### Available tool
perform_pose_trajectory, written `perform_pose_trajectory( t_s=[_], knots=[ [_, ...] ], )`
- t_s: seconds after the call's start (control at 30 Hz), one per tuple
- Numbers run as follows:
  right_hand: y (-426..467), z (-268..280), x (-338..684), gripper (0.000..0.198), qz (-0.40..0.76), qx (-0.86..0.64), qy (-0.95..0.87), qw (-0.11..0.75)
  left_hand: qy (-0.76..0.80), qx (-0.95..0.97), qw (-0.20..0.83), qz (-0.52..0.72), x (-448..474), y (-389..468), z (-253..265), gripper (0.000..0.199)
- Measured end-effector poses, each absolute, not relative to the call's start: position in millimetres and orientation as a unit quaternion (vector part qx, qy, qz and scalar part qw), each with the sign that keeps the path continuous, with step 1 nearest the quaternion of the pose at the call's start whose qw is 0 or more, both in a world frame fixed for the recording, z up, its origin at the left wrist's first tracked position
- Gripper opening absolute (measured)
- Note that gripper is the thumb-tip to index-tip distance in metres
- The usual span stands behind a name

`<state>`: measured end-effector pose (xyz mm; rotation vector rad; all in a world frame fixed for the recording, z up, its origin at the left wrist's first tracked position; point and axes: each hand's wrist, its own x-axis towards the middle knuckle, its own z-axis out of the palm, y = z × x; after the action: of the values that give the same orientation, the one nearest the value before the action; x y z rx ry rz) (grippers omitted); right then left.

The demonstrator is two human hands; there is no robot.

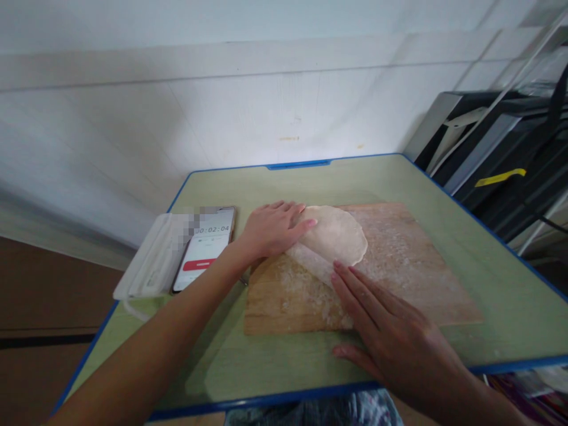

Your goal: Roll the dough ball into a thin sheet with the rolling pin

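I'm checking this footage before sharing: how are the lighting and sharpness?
Head view: diffuse light, soft shadow on the pale green, blue-edged table beside the left forearm; head view: pale, flattened dough shows little surface detail; head view: pixelation over part of the white-screened phone.

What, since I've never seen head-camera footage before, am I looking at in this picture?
No machine here: these are a person's bare hands, seen by one camera worn on the head, looking forward and down. On the blue-edged green table lies a floury wooden board, and on it flattened dough. The left hand and right hand lie fairly flat over opposite ends of what looks like a rolling pin along the dough's edge. Left of the board, a phone shows a timer at 02:04, by a white plastic case.
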<state>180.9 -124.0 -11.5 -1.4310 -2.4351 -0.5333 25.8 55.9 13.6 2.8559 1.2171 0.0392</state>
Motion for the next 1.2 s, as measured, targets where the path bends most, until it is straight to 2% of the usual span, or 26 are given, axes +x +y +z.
perform_pose_trajectory(
  t_s=[0.17, 0.5, 0.73, 0.87, 1.2],
  knots=[
    [-118.4, -10.2, 188.8, 0.055, -0.158, -0.486, -0.845, 0.155, 0.411, 0.911, 0.044, 0.006, 27.9, 59.9, 12.5, 0.058],
    [-102.1, -14.4, 219.1, 0.049, -0.029, -0.545, -0.818, 0.184, 0.447, 0.893, 0.039, -0.017, 65.3, 89.0, 13.6, 0.060],
    [-116.1, -17.8, 197.5, 0.056, -0.102, -0.542, -0.813, 0.185, 0.437, 0.899, 0.008, -0.015, 51.1, 69.7, 14.8, 0.049],
    [-126.0, -16.9, 180.9, 0.065, -0.145, -0.533, -0.819, 0.155, 0.441, 0.897, -0.009, -0.014, 24.9, 49.1, 12.5, 0.051],
    [-113.4, -13.4, 198.2, 0.050, -0.071, -0.552, -0.811, 0.182, 0.450, 0.893, 0.014, -0.009, 38.8, 65.7, 11.4, 0.056]
  ],
)
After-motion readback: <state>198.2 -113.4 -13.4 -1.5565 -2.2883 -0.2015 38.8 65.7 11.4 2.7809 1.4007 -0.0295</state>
